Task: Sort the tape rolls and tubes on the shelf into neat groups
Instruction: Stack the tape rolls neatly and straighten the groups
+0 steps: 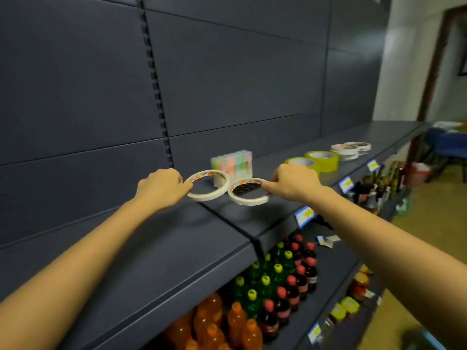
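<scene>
Two thin white tape rolls lie side by side on the dark grey shelf [177,248]. My left hand [161,186] grips the left white roll [214,194] by its left rim. My right hand [293,181] pinches the right white roll [249,200] at its right rim. Just behind them stands a row of pastel tubes [232,164], upright against the back panel. Further right sit two yellow-green tape rolls [322,160], one partly hidden by my right hand. Beyond those lies a flat stack of white tape rolls [350,149].
Below the shelf stand orange, green and dark soda bottles [252,299] in rows. Blue-and-yellow price tags [304,215] hang on the shelf's front edge. Smaller bottles [376,188] fill the lower shelf at the right. A doorway and a blue table [447,145] are at the far right.
</scene>
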Motion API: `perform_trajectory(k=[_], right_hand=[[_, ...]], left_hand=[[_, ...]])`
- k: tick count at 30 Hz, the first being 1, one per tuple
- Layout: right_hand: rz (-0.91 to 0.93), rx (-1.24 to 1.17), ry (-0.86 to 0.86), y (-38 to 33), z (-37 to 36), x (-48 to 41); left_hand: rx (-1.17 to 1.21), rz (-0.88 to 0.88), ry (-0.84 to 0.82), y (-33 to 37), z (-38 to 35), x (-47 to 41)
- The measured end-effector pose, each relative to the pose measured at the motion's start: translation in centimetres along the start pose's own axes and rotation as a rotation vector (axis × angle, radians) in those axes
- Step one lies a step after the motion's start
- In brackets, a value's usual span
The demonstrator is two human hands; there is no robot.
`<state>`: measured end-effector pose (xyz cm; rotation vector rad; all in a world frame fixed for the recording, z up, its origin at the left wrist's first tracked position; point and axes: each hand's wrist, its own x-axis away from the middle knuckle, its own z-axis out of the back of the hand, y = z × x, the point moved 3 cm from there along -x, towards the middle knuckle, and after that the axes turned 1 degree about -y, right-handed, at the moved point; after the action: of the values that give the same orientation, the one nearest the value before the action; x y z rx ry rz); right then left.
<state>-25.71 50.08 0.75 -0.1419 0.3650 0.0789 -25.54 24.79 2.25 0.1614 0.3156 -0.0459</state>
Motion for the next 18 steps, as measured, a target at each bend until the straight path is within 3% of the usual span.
perform_trajectory(k=[11, 18], right_hand=[[-0.132, 0.077, 0.051, 21.9, 3.8, -0.6], [-0.198, 0.104, 0.095, 32.6, 3.4, -1.3]], left_hand=[[0.087, -0.189, 0.050, 20.1, -5.3, -4.6], [0.088, -0.151, 0.024, 29.0, -8.7, -8.0]])
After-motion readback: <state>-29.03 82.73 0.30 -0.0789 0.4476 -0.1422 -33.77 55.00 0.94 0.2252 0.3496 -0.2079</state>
